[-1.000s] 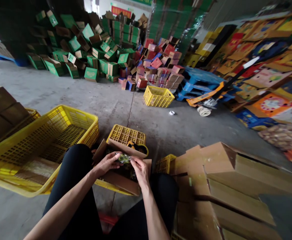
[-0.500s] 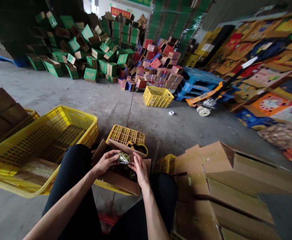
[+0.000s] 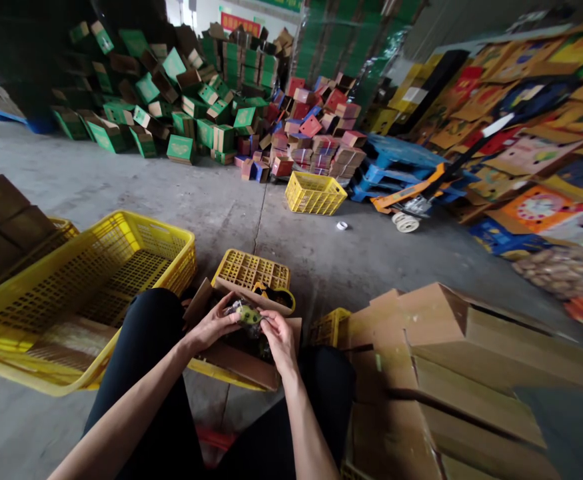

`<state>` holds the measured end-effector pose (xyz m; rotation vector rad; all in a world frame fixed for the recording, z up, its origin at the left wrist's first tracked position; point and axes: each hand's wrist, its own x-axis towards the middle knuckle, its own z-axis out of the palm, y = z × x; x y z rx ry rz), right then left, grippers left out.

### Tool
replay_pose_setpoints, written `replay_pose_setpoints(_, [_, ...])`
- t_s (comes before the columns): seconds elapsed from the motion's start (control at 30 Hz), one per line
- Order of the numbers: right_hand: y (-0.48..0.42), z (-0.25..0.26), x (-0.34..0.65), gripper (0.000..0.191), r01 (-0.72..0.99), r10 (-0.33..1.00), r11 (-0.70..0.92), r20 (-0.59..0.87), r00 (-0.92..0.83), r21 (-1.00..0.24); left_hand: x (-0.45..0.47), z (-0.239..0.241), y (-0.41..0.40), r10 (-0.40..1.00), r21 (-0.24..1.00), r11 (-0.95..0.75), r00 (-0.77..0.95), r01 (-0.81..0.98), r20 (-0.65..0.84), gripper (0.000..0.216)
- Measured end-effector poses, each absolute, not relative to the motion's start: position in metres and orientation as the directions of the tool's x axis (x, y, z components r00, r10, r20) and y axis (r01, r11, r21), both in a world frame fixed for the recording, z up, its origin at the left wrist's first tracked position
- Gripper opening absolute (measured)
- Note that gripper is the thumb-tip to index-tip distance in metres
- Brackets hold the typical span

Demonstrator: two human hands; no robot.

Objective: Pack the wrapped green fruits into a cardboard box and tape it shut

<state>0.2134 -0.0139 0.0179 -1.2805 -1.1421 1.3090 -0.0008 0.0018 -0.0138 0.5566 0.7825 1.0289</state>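
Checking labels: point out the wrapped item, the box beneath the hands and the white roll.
Wrapped item (image 3: 248, 315), head view: its middle.
Box (image 3: 244, 366), head view: near flap.
White roll (image 3: 342, 226), head view: its middle.

A green item in clear wrap (image 3: 248, 316) is too small and glossy to identify, its ends covered by the fingers of the left hand (image 3: 216, 324) and right hand (image 3: 278, 337). Hands and shadow conceal most of what lies inside the open carton (image 3: 244, 365), whose far flap masks the lower part of a yellow-and-black tape dispenser (image 3: 285, 298). The left edge crops the large yellow crate (image 3: 78, 273), and a knee (image 3: 157, 317) blocks part of its near side. The red banner's (image 3: 240, 25) lettering is illegible; the mesh sack's (image 3: 561, 272) contents are blurred.
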Motion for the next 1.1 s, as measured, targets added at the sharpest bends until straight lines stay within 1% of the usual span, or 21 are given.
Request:
replay_pose_setpoints(0.13, [-0.015, 0.024, 0.211, 0.025, -0.032, 0.994, -0.1, -0.098, -0.049, -0.995, -0.002, -0.012, 0.002, 0.898, 0.775, 0.426, 0.32, -0.466, -0.302, 0.067])
replay_pose_setpoints(0.23, [-0.016, 0.028, 0.21, 0.025, -0.043, 0.995, -0.096, -0.094, -0.04, -0.994, -0.003, -0.01, 0.003, 0.914, 0.792, 0.39, 0.3, -0.471, -0.272, 0.058])
replay_pose_setpoints(0.3, [-0.016, 0.029, 0.21, 0.026, -0.054, 0.996, -0.09, -0.089, -0.025, -0.994, -0.004, -0.008, 0.003, 0.925, 0.799, 0.367, 0.278, -0.477, -0.259, 0.057])
replay_pose_setpoints(0.43, [-0.014, 0.027, 0.212, 0.036, -0.031, 0.996, -0.089, -0.089, -0.014, -0.996, -0.003, -0.008, 0.002, 0.94, 0.82, 0.33, 0.242, -0.467, -0.24, 0.059])
replay_pose_setpoints(0.53, [-0.013, 0.021, 0.214, 0.042, -0.07, 0.994, -0.104, -0.102, -0.029, -0.992, -0.004, -0.009, 0.003, 0.95, 0.84, 0.297, 0.23, -0.455, -0.211, 0.061])
replay_pose_setpoints(0.6, [-0.013, 0.016, 0.214, 0.047, -0.103, 0.99, -0.143, -0.143, -0.011, -0.984, -0.004, -0.01, 0.003, 0.956, 0.857, 0.266, 0.232, -0.441, -0.178, 0.06])
replay_pose_setpoints(0.7, [-0.015, 0.01, 0.213, 0.053, -0.131, 0.965, -0.257, -0.262, 0.026, -0.958, -0.004, -0.01, 0.004, 0.963, 0.876, 0.228, 0.234, -0.425, -0.137, 0.059])
replay_pose_setpoints(0.8, [-0.017, 0.008, 0.21, 0.055, -0.186, 0.94, -0.342, -0.338, -0.053, -0.921, -0.004, -0.009, 0.003, 0.961, 0.881, 0.228, 0.244, -0.415, -0.134, 0.06])
replay_pose_setpoints(0.87, [-0.019, 0.009, 0.209, 0.053, -0.19, 0.936, -0.35, -0.336, -0.104, -0.917, -0.005, -0.008, 0.002, 0.957, 0.883, 0.237, 0.255, -0.404, -0.141, 0.059])
replay_pose_setpoints(1.0, [-0.021, 0.013, 0.208, 0.053, -0.144, 0.941, -0.331, -0.316, -0.118, -0.932, -0.005, -0.005, 0.002, 0.955, 0.9, 0.239, 0.259, -0.366, -0.148, 0.057])
replay_pose_setpoints(1.1, [-0.021, 0.012, 0.207, 0.054, -0.143, 0.936, -0.342, -0.322, -0.142, -0.929, -0.004, -0.003, 0.003, 0.955, 0.909, 0.238, 0.252, -0.342, -0.155, 0.056])
